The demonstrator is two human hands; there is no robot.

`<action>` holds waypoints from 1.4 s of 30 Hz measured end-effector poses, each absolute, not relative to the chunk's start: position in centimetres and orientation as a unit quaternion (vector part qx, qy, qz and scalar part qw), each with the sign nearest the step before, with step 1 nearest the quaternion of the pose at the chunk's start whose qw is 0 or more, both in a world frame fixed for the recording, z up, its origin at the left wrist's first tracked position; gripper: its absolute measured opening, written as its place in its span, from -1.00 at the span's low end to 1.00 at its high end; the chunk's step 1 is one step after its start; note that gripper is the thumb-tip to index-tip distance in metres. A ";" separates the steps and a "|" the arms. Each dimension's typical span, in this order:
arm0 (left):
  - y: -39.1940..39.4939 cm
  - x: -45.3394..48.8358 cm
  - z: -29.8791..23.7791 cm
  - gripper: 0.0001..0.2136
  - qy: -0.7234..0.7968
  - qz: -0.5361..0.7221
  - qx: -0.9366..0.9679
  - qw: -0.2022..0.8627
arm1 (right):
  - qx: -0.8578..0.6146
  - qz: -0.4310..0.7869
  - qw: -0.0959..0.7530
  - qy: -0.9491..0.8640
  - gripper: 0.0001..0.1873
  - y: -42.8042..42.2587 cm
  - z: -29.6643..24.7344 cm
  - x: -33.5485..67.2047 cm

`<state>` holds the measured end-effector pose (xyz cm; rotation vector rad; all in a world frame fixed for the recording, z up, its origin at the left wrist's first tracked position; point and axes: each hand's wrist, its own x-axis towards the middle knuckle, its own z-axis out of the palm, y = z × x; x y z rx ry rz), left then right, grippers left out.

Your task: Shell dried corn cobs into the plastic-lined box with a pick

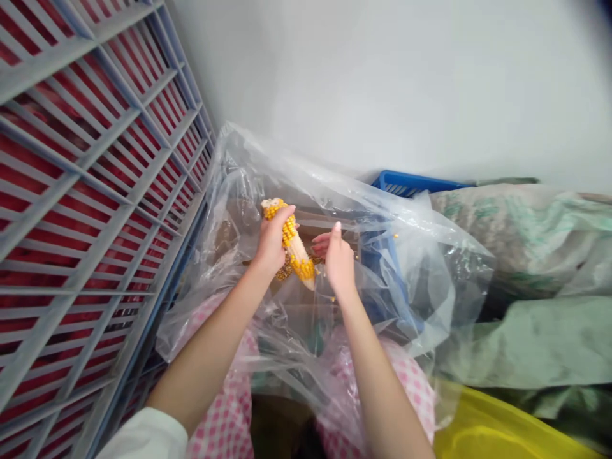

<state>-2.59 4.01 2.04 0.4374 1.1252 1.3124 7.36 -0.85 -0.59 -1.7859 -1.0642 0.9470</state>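
Observation:
My left hand [274,242] is wrapped round a corn cob [299,250], which slants down to the right. Yellow kernels cover its upper part and a band near the lower tip, while a pale stretch between them is stripped bare. To the right of the cob, apart from it, is my right hand [338,260], thumb raised and fingers apart, with nothing seen in it. Below both hands a clear plastic bag [421,287] lies spread open. Loose kernels [284,271] lie inside it, partly hidden by the cob and my left hand.
Stacked grey-blue slatted crates [95,159] with red contents rise on the left. A white wall [382,83] stands behind. On the right are a blue basket [415,183], a stained woven sack [535,236] and a yellow item [502,421]. Pink checked trouser legs [224,389] are below.

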 end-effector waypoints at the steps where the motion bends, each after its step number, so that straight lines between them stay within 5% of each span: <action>1: 4.0 -2.6 2.1 -0.78 0.496 0.575 0.182 0.625 | -0.721 0.320 0.397 -0.470 -0.28 -1.3 -0.3 7.0; 7: 3.2 -1.6 1.6 -0.80 0.483 0.573 0.243 0.616 | -0.733 0.186 0.339 -0.559 -0.40 -2.3 -1.7 4.3; 13: 3.4 -1.4 0.8 -0.81 0.476 0.567 0.258 0.621 | -0.742 0.239 0.403 -0.479 -0.40 -1.2 -3.2 4.4; 19: 4.0 -2.1 1.5 -0.77 0.505 0.570 0.193 0.619 | -0.698 0.411 0.362 -0.461 -0.25 -0.4 -1.5 6.2; 25: 3.3 -1.0 1.6 -0.75 0.500 0.629 0.159 0.574 | -0.755 0.157 0.294 -0.565 -0.35 -1.7 -1.3 4.5; 29: 3.2 -0.5 1.1 -0.75 0.495 0.642 0.176 0.559 | -0.776 0.142 0.260 -0.557 -0.28 -1.4 -2.2 3.9; 42: 3.3 -0.5 0.8 -0.77 0.502 0.615 0.230 0.564 | -0.769 0.256 0.364 -0.460 -0.32 -0.2 -3.1 4.9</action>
